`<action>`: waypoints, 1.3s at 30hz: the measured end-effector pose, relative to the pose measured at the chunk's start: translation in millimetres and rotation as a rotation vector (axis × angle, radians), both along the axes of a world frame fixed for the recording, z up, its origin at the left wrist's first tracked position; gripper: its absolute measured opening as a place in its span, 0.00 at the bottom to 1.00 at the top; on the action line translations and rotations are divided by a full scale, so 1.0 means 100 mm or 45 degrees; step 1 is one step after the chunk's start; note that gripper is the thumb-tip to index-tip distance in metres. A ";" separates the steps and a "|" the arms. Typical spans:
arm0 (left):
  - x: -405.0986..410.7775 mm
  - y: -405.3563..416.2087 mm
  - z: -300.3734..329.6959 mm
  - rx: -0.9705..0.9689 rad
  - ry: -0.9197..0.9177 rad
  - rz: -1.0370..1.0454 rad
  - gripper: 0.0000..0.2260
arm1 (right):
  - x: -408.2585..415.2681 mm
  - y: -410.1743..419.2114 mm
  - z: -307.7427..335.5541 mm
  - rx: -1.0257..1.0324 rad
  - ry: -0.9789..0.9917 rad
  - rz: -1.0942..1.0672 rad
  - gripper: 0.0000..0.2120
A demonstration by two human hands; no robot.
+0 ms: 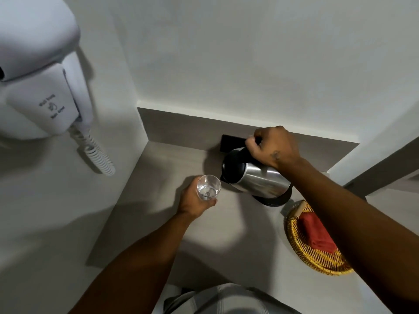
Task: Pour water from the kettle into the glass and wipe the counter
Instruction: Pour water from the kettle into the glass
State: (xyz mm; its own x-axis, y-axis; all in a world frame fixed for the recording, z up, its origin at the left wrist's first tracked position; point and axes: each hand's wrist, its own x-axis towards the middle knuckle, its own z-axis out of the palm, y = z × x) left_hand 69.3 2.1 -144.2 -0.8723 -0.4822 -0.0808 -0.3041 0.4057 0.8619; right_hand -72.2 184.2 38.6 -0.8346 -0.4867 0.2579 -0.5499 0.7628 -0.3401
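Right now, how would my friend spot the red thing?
Find the shiny metal kettle on the grey counter. To its right sits a round yellow wicker basket. The red cloth lies inside it, the only red thing there.

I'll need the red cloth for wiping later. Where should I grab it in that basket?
Probably pinch the red cloth at its upper folded end, coming from above: it lies flat in the wicker basket, whose raised rim blocks a sideways reach. Its lower end is hidden behind the right forearm.

Silver-and-black kettle (256, 177), clear glass (208, 187), grey counter (226, 223), yellow woven basket (299, 243), red cloth (317, 232).
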 end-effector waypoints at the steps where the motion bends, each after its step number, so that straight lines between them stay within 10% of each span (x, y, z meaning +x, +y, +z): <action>1: 0.00 0.00 0.00 0.008 -0.001 -0.001 0.37 | 0.02 -0.04 0.02 0.023 0.009 0.026 0.15; 39: 0.01 -0.02 -0.06 0.042 -0.004 -0.035 0.37 | 0.22 -0.70 0.58 0.544 0.700 0.526 0.17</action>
State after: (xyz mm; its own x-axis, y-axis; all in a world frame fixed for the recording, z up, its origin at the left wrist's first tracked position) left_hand 70.5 -0.2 -149.8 -0.8849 -0.4551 -0.0991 -0.2959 0.3850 0.8742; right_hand -50.6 114.3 96.1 -0.3738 -0.8773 0.3010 -0.8196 0.4644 0.3355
